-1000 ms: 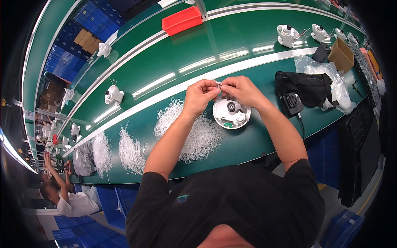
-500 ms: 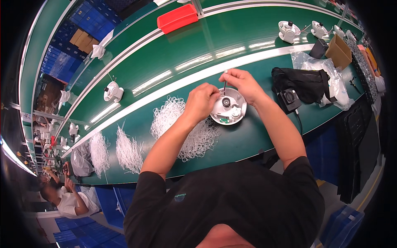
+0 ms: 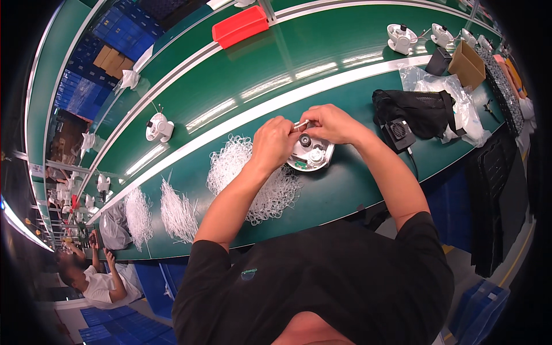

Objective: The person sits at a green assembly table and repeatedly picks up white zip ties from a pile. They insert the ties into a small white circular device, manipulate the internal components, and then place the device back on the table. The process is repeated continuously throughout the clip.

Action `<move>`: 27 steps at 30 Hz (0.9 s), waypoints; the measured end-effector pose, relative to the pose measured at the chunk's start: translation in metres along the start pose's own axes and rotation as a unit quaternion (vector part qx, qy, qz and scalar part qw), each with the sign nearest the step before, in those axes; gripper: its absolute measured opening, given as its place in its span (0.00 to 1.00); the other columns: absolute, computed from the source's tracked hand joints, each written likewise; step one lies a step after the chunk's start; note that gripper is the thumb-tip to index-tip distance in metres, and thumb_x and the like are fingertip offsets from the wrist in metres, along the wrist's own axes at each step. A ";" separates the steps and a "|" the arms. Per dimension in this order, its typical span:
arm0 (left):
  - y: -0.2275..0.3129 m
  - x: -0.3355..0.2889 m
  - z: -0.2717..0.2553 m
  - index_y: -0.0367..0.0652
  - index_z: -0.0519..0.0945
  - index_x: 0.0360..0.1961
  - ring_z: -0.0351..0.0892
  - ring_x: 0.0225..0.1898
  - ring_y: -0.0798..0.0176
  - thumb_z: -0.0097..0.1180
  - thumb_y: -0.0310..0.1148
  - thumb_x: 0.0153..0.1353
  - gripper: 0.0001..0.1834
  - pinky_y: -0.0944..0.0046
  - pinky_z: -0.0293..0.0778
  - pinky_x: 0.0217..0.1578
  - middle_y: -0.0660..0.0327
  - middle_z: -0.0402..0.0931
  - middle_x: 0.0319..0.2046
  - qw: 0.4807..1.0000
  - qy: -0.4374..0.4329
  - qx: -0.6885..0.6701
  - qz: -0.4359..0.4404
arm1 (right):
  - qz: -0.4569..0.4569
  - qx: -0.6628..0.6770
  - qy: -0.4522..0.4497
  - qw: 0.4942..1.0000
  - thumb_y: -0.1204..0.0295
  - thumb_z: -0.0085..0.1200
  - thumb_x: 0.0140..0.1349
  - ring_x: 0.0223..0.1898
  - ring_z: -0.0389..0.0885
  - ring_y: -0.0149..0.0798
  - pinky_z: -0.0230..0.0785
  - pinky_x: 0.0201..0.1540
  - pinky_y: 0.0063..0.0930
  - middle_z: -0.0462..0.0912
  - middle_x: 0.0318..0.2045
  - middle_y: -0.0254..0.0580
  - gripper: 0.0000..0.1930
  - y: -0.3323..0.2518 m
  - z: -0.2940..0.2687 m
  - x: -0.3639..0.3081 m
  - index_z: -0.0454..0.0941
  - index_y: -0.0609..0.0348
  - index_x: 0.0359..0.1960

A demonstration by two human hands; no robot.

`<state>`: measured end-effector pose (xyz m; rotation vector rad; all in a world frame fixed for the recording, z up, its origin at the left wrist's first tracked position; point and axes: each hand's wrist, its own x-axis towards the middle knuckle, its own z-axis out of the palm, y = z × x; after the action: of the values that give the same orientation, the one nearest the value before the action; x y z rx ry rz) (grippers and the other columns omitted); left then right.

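A white round plastic housing (image 3: 322, 163) lies open side up on the bench, with a dark round knob-like part (image 3: 305, 140) and a bit of green board (image 3: 300, 165) inside. My left hand (image 3: 275, 140) is closed over its far left rim. My right hand (image 3: 332, 123) is closed at its far rim, fingers pinched. Between the fingertips of both hands spans a thin white strip (image 3: 301, 125), its exact kind too small to tell. Beside my left forearm spreads a heap of looped white plastic ties (image 3: 230, 164), partly hidden by the arm.
Straight white ties (image 3: 178, 213) lie in a bundle farther left, near a grey plastic bag (image 3: 115, 225). To the right are a black bag (image 3: 411, 115), a black charger-like box (image 3: 398, 135) and a carton (image 3: 467, 64). White fan-like units (image 3: 158, 127) and a red bin (image 3: 240, 27) stand beyond.
My right hand has come down and closer to my left from holding a dark wire raised above the housing. A white strip now shows between the fingers. The housing sits slightly further left in view.
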<state>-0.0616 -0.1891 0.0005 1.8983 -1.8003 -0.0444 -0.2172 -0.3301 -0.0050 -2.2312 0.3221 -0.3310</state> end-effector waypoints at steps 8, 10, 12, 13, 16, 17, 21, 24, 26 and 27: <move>-0.003 0.003 -0.008 0.38 0.78 0.26 0.78 0.32 0.47 0.64 0.29 0.54 0.07 0.52 0.74 0.34 0.53 0.77 0.27 0.999 0.039 0.005 0.033 | -0.022 -0.148 -0.041 0.988 0.68 0.60 0.58 0.42 0.77 0.51 0.69 0.46 0.42 0.77 0.35 0.46 0.07 -0.004 -0.016 -0.004 0.80 0.57 0.35; -0.002 0.001 -0.008 0.38 0.78 0.28 0.79 0.31 0.50 0.65 0.30 0.56 0.08 0.54 0.74 0.33 0.53 0.78 0.28 1.000 0.024 -0.008 0.003 | -0.042 -0.133 -0.039 0.989 0.68 0.60 0.58 0.40 0.78 0.49 0.70 0.44 0.40 0.77 0.36 0.45 0.07 0.003 -0.016 -0.006 0.80 0.57 0.34; -0.002 -0.003 -0.008 0.36 0.79 0.32 0.81 0.30 0.55 0.65 0.32 0.58 0.10 0.56 0.75 0.32 0.54 0.79 0.30 0.998 -0.003 -0.038 -0.050 | -0.030 -0.052 -0.027 0.998 0.68 0.58 0.61 0.35 0.76 0.42 0.69 0.42 0.35 0.76 0.34 0.41 0.08 0.005 -0.019 -0.007 0.80 0.58 0.37; -0.007 -0.004 -0.008 0.35 0.79 0.35 0.81 0.31 0.55 0.63 0.34 0.60 0.11 0.57 0.76 0.31 0.53 0.79 0.31 0.992 -0.031 -0.085 -0.083 | -0.024 -0.011 -0.021 0.999 0.68 0.57 0.63 0.33 0.75 0.38 0.69 0.41 0.32 0.76 0.33 0.38 0.08 0.005 -0.020 -0.007 0.80 0.58 0.39; -0.021 -0.006 -0.011 0.32 0.77 0.46 0.83 0.33 0.58 0.59 0.37 0.66 0.17 0.60 0.79 0.30 0.52 0.81 0.35 0.943 -0.149 -0.238 -0.177 | 0.046 0.300 0.135 0.943 0.64 0.51 0.70 0.31 0.71 0.29 0.68 0.38 0.25 0.76 0.33 0.32 0.13 0.018 -0.007 -0.005 0.79 0.60 0.45; -0.023 -0.008 -0.012 0.31 0.76 0.49 0.83 0.33 0.60 0.58 0.38 0.67 0.19 0.62 0.80 0.30 0.52 0.81 0.36 0.909 -0.207 -0.295 -0.208 | 0.066 0.301 0.172 0.936 0.63 0.49 0.71 0.31 0.71 0.28 0.68 0.38 0.24 0.76 0.33 0.32 0.14 0.026 -0.004 -0.004 0.78 0.60 0.47; -0.026 -0.010 -0.003 0.29 0.75 0.53 0.83 0.33 0.64 0.54 0.39 0.70 0.21 0.65 0.83 0.30 0.54 0.81 0.39 0.797 -0.249 -0.478 -0.273 | 0.142 0.280 0.310 0.897 0.58 0.46 0.73 0.30 0.75 0.27 0.71 0.36 0.23 0.78 0.31 0.33 0.18 0.068 0.010 -0.003 0.78 0.61 0.48; -0.041 0.009 0.002 0.31 0.75 0.50 0.84 0.32 0.63 0.52 0.36 0.71 0.17 0.63 0.84 0.32 0.54 0.81 0.39 0.802 -0.156 -0.498 -0.290 | 0.142 0.234 0.374 0.886 0.57 0.49 0.71 0.24 0.79 0.31 0.72 0.29 0.26 0.80 0.26 0.38 0.18 0.080 0.023 -0.001 0.77 0.62 0.45; -0.057 0.037 0.004 0.31 0.74 0.51 0.85 0.36 0.60 0.50 0.34 0.71 0.15 0.62 0.85 0.34 0.53 0.81 0.40 0.783 -0.086 -0.542 -0.293 | 0.130 0.190 0.365 0.902 0.58 0.50 0.71 0.25 0.79 0.33 0.72 0.31 0.28 0.80 0.25 0.39 0.18 0.079 0.027 0.000 0.77 0.62 0.45; -0.062 0.054 0.004 0.29 0.72 0.51 0.85 0.38 0.57 0.49 0.32 0.71 0.16 0.60 0.86 0.37 0.50 0.80 0.43 0.786 -0.036 -0.544 -0.291 | 0.124 0.166 0.361 0.909 0.58 0.51 0.70 0.26 0.79 0.33 0.72 0.32 0.28 0.80 0.25 0.40 0.17 0.079 0.027 0.000 0.77 0.62 0.45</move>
<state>0.0002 -0.2419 -0.0096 1.4230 -0.7531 -1.1212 -0.2175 -0.3592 -0.0830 -1.6363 0.8632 -0.9938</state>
